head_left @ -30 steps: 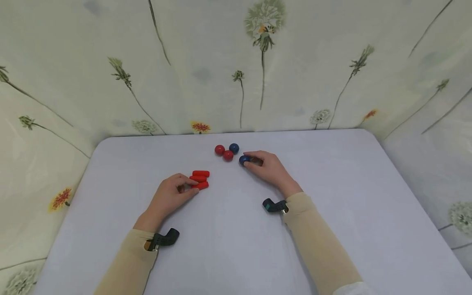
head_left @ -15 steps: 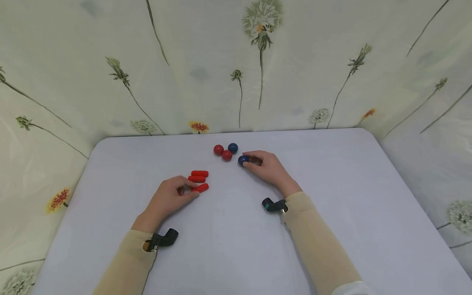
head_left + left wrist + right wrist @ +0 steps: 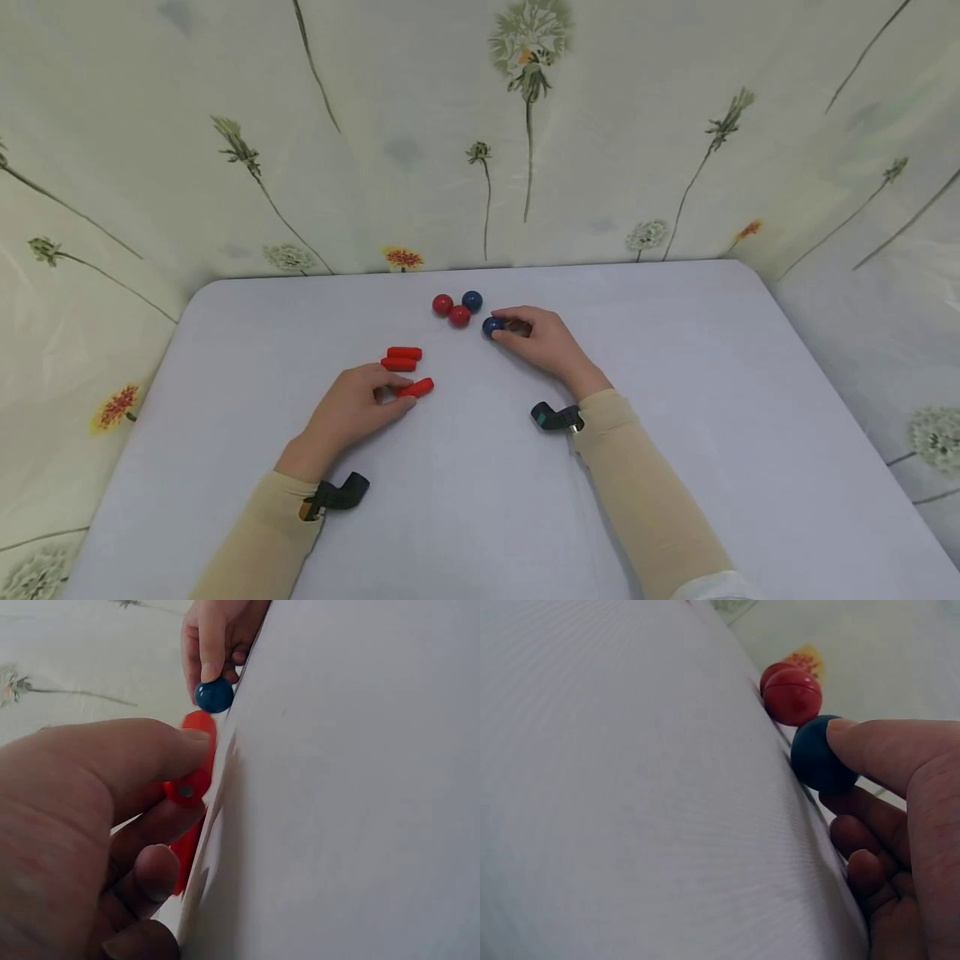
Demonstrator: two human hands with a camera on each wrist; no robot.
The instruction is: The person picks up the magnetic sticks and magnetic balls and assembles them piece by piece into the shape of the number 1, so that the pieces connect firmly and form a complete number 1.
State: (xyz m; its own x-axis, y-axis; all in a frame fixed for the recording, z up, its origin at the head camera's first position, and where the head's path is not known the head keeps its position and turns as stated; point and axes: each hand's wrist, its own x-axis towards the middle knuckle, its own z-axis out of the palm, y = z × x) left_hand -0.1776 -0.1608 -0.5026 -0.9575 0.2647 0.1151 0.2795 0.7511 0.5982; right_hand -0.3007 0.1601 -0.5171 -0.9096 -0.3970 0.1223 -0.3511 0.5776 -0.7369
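My left hand (image 3: pixel 352 408) pinches a short red cylinder (image 3: pixel 417 387) between thumb and fingers; in the left wrist view the cylinder (image 3: pixel 196 761) shows a small hole or pale dot in its near end. Two more red cylinders (image 3: pixel 404 353) lie side by side just beyond that hand. With thumb and fingertips, my right hand (image 3: pixel 547 340) holds a glossy blue ball (image 3: pixel 491 326) at the table surface. The right wrist view shows the thumb on this blue ball (image 3: pixel 821 757), with red balls (image 3: pixel 793 696) behind it.
Two red balls (image 3: pixel 442 305) and another blue ball (image 3: pixel 472 301) sit in a cluster left of the right hand, near the far edge of the white table (image 3: pixel 480 500). A flower-printed curtain (image 3: pixel 405 167) hangs behind the table.
My left hand has drawn one red cylinder away from the other two, toward me and slightly right. The right hand stays on the blue ball. The head view has shifted slightly.
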